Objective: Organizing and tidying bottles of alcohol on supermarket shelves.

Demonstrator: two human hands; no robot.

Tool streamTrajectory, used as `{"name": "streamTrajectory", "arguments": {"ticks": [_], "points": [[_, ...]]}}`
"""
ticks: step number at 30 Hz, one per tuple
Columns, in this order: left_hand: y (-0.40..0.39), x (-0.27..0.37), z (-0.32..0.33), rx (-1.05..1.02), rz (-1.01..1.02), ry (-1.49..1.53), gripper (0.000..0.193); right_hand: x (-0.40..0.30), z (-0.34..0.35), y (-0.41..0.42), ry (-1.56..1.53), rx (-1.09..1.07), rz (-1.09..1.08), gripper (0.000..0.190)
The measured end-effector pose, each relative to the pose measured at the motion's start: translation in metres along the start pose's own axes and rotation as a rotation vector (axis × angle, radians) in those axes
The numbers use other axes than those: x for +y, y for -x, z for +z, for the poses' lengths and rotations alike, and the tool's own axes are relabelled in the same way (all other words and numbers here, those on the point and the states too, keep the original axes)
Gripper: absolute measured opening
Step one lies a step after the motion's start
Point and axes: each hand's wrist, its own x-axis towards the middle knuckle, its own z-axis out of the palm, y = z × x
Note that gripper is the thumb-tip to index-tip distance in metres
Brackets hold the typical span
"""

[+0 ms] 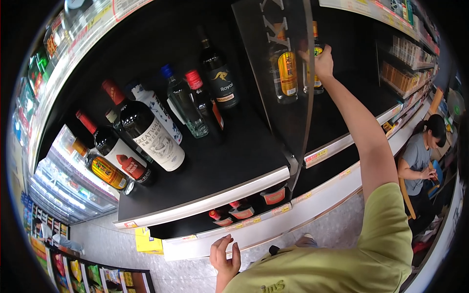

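My right hand [322,62] is raised at the shelf, its fingers around the upper part of a clear glass liquor bottle [318,84] with a yellow label. The bottle stands upright just right of a clear plastic divider [253,47]. Through the divider shows a similar liquor bottle [287,75] with a gold label and orange cap. Low before my body, my left hand [225,258] holds nothing; its fingers are apart and loosely curled, close to the lower shelf's front edge.
Left of the divider, the black shelf [234,157] bears several bottles, including a wine bottle [152,128] and a dark kangaroo-label bottle [221,77]. Red-capped bottles [242,210] stand below. A yellow box [148,240] is on the floor. A seated person [421,161] is at right.
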Motion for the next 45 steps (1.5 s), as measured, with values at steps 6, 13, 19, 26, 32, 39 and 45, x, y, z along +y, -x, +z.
{"name": "streamTrajectory", "arguments": {"ticks": [6, 13, 19, 26, 32, 39, 45], "points": [[-0.004, -0.005, 0.001, 0.035, 0.013, 0.027, 0.038, 0.021, 0.008, -0.007, -0.018, -0.052, 0.017, 0.115], [-0.010, -0.011, -0.002, 0.052, 0.054, 0.070, 0.042, 0.064, -0.005, -0.025, -0.036, -0.019, -0.102, 0.077], [-0.015, -0.019, -0.009, 0.054, 0.120, 0.076, 0.042, -0.029, -0.102, 0.088, -0.774, 0.016, 0.148, 0.051], [-0.026, -0.023, -0.011, 0.041, 0.132, 0.150, 0.040, -0.097, -0.199, 0.298, -0.962, 0.183, -0.126, 0.032], [-0.029, -0.024, -0.012, 0.059, 0.171, 0.238, 0.041, -0.165, -0.155, 0.345, -0.822, -0.531, -0.225, 0.041], [-0.008, -0.030, -0.025, 0.063, 0.125, 0.244, 0.040, -0.217, -0.025, 0.280, -0.705, -0.640, 0.028, 0.079], [0.006, -0.038, -0.042, 0.091, 0.080, 0.219, 0.039, -0.205, 0.053, 0.225, -0.313, -0.661, -0.103, 0.077]]}}
